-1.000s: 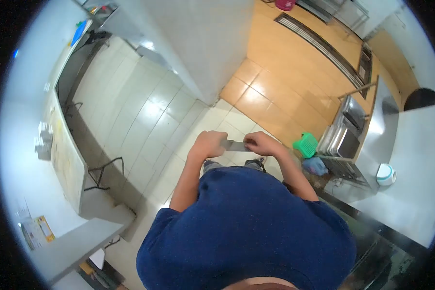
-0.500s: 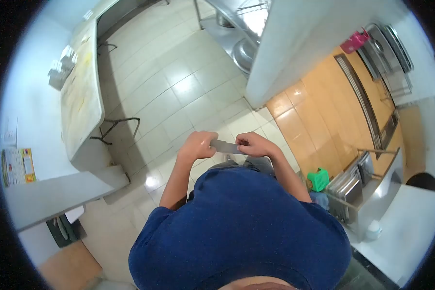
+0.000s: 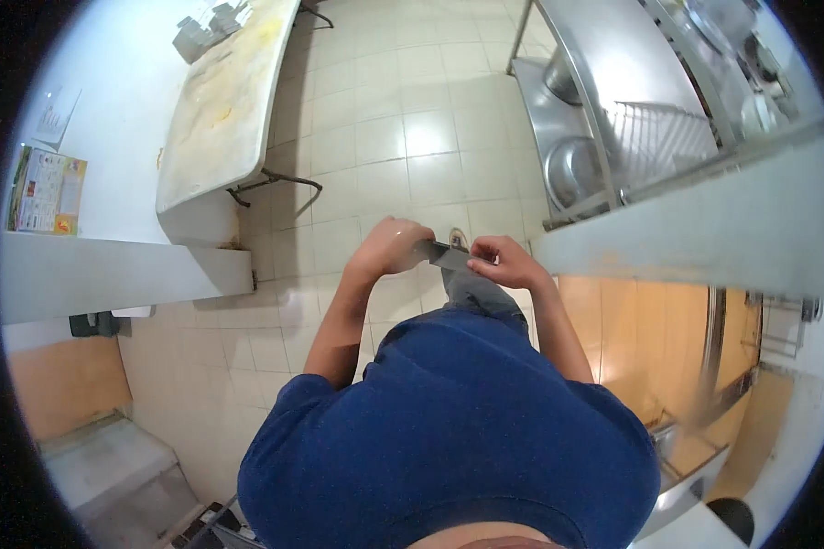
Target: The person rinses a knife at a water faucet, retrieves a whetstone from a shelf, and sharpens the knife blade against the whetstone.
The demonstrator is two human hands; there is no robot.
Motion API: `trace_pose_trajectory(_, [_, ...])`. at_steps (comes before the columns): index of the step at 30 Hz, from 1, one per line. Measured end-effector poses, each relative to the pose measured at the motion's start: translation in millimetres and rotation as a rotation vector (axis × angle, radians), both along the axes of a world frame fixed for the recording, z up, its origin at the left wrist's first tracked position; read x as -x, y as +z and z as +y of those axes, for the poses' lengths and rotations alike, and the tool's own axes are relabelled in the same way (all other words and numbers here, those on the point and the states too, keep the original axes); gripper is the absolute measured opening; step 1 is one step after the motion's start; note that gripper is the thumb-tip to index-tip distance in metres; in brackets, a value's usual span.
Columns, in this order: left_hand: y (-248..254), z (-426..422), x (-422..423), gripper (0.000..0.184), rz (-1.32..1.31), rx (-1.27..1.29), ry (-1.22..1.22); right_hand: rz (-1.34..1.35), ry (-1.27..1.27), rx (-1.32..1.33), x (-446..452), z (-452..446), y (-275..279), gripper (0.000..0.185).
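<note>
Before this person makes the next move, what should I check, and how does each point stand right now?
1. Left hand closed around one end of the flat grey strip: ok.
2. Right hand gripping firmly: cannot tell; its fingers are at the strip's other end.
3. Strip's edges blunt: cannot tell; too small to judge.
4. Hands apart from the folding table on the left: ok.
5. Hands apart from the steel shelving on the right: ok.
6. Both feet planted: cannot tell; only one shoe shows clearly.

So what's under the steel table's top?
A lower shelf with a pot and a round metal vessel. Farther in can't be seen; the top covers it.
</note>
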State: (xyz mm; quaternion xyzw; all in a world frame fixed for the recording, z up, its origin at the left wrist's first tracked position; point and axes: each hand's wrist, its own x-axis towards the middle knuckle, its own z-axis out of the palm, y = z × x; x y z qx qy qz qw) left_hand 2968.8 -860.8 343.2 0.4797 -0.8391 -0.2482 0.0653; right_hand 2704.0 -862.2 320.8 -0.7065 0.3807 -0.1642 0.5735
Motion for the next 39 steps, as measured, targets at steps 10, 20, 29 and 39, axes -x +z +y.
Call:
trace_pose_trajectory(10, [32.9, -126.6, -60.1, 0.017, 0.047, 0.037, 0.227, 0.001, 0.259, -0.02, -68.2, -195.2, 26.5, 0.021])
trace_pose_trajectory(20, [-2.2, -210.3, -166.0, 0.035, 0.026, -0.01, 0.451, 0.062, 0.543, -0.074, -195.3, -337.5, -3.5, 0.024])
trace_pose_trajectory(29, [8.4, -326.0, -327.4, 0.033, 0.127, -0.186, 0.645, 0.158, 0.455, 0.117, -360.9, -455.5, 15.0, 0.031])
trace_pose_trajectory(39, [8.3, -434.7, -423.0, 0.027, -0.083, -0.077, 0.661, -0.038, -0.224, 0.422, -448.1, -574.9, 1.3, 0.042])
